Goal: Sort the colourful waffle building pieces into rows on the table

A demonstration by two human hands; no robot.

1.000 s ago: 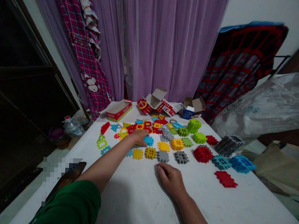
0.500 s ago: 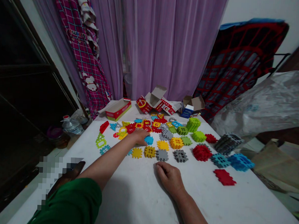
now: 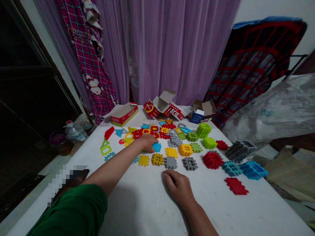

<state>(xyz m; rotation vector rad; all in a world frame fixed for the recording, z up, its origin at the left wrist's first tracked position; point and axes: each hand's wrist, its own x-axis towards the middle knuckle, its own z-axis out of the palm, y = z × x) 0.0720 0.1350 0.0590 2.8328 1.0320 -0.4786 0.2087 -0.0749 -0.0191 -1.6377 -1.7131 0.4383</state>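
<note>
Nearest, at the lower left, the left arm is covered by a green sleeve [image 3: 75, 211]. On the white table [image 3: 211, 207], the right hand [image 3: 179, 188] is rested with its fingers curled in and its thumb laid against them; nothing is seen to be held in it. A grey piece [image 3: 170, 163] is set just beyond its knuckles, with a dark yellow piece [image 3: 157, 159] close by on the left.

Farther out, the left hand [image 3: 146, 143] is stretched over the pieces, palm down. At its fingertips, on the right side, a blue piece [image 3: 157, 147] is placed; the left hand is clearly the nearer of the two, the right being kept well apart, nearer the body. Whether the blue piece is pinched or only touched cannot be told. Its left edge is hidden by the fingers, so no long axis can be made out. To its right, a yellow piece [image 3: 171, 152] is laid flat. Behind, red and yellow pieces [image 3: 155, 130] are heaped.
</note>
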